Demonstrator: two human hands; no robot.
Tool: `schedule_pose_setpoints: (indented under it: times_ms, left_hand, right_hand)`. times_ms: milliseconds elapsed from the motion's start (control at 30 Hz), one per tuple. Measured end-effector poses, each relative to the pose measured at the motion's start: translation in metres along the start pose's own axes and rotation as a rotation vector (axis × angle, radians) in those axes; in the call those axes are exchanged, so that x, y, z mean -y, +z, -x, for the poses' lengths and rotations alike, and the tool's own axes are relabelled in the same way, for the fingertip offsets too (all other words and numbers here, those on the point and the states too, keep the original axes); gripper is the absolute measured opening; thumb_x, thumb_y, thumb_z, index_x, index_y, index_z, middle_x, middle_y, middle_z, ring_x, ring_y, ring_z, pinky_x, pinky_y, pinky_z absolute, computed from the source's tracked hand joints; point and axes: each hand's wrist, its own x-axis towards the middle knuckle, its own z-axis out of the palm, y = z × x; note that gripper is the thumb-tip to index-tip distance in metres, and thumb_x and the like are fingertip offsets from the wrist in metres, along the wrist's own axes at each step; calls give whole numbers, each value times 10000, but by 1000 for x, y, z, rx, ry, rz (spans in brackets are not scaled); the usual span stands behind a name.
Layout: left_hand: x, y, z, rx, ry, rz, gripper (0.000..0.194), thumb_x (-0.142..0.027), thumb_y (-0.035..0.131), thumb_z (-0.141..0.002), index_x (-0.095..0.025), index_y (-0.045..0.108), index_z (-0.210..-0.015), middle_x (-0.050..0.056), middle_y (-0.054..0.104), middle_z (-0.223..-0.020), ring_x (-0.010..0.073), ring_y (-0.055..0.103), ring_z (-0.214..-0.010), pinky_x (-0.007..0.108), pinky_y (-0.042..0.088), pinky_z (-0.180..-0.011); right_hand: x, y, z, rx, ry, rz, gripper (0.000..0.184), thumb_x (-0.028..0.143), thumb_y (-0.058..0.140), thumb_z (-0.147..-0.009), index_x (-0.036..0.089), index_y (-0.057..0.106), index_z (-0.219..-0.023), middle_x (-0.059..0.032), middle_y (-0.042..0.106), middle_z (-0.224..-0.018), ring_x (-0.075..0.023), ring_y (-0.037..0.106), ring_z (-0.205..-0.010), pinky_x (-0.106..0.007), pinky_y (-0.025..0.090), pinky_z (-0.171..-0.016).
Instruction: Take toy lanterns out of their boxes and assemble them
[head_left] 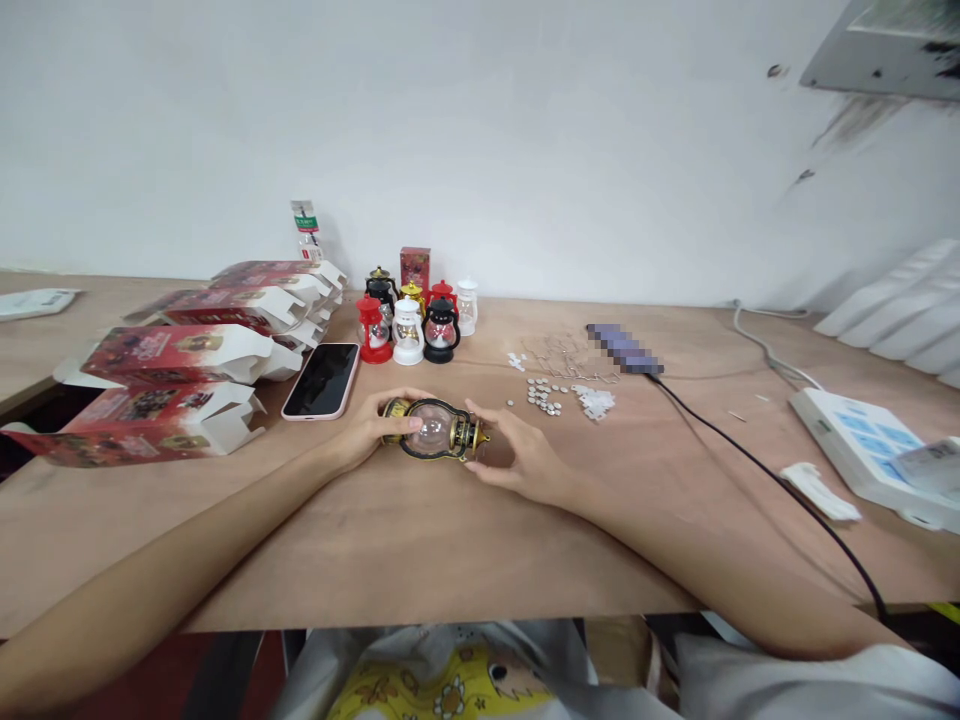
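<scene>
A small black-and-gold lantern (pixel 433 428) with a clear globe lies on its side above the tabletop, its cap pointing right. My left hand (pixel 367 430) is closed around the base end, its thumb across the globe. At the cap end is my right hand (pixel 525 455), with thumb and forefinger on either side of the cap. A thin wire shows by the right fingertips, too small to make out well. Behind the hands stands a group of small lanterns, among them a red one (pixel 375 330), a white one (pixel 408 332) and a black one (pixel 441 332).
Red printed cartons (pixel 172 355) lie at left, beside a phone (pixel 322 381). Right of the hands are button cells (pixel 544 396), clear plastic bits (pixel 596 402) and bent wires (pixel 562 358). A cabled purple device (pixel 626 350) and a white box (pixel 862 450) sit further right.
</scene>
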Motion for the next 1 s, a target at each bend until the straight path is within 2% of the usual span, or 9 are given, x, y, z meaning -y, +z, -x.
schedule_pose_setpoints:
  times_ms: [233, 500, 633, 767, 867, 933, 1000]
  left_hand:
    - [-2, 1, 1, 11, 6, 63, 431, -312, 776, -531, -145, 663, -912, 60, 684, -887, 181, 612, -784, 270, 474, -694]
    - [0, 0, 1, -1, 46, 116, 430, -313, 765, -559, -160, 652, -945, 70, 683, -936, 200, 621, -829, 291, 479, -736]
    - [-1, 1, 2, -30, 57, 83, 446, -304, 774, -554, -171, 639, -958, 56, 675, -938, 190, 617, -839, 284, 475, -743]
    - [0, 2, 0, -113, 106, -97, 488, -290, 793, -534, -172, 612, -973, 49, 661, -958, 200, 606, -878, 310, 464, -793]
    - [5, 8, -1, -185, 185, -264, 457, -304, 779, -552, -168, 587, -944, 51, 647, -972, 206, 599, -898, 334, 460, -822]
    - [8, 14, 1, -224, 250, -361, 415, -318, 750, -588, -171, 569, -931, 52, 636, -980, 201, 597, -897, 338, 462, -820]
    - [7, 21, 4, -267, 301, -511, 375, -322, 725, -620, -179, 556, -923, 48, 632, -961, 199, 595, -882, 341, 462, -807]
  right_hand:
    - [-3, 1, -1, -68, -79, 54, 585, 351, 589, -798, 164, 395, -1317, -102, 646, -1038, -183, 626, -920, -320, 520, -812]
    - [-6, 1, -2, -43, -89, 101, 615, 368, 545, -838, 204, 304, -1378, -103, 627, -1094, -204, 605, -1002, -358, 502, -868]
    - [-7, -1, -3, -49, -98, 88, 615, 323, 578, -817, 228, 321, -1367, -101, 589, -1127, -209, 574, -1040, -360, 493, -882]
    - [-7, -1, -4, -57, 16, 134, 555, 253, 589, -796, 226, 390, -1313, -84, 544, -1027, -201, 577, -942, -349, 524, -787]
    - [-9, 1, -5, -142, 115, 225, 507, 166, 532, -803, 229, 407, -1290, -58, 500, -936, -179, 572, -832, -325, 536, -700]
    - [-9, 2, -5, -224, 128, 282, 505, 105, 470, -809, 230, 399, -1293, -46, 481, -891, -158, 559, -749, -300, 532, -647]
    - [-5, 2, -5, -298, 72, 324, 520, 59, 407, -822, 233, 378, -1311, -45, 483, -868, -142, 552, -704, -273, 525, -619]
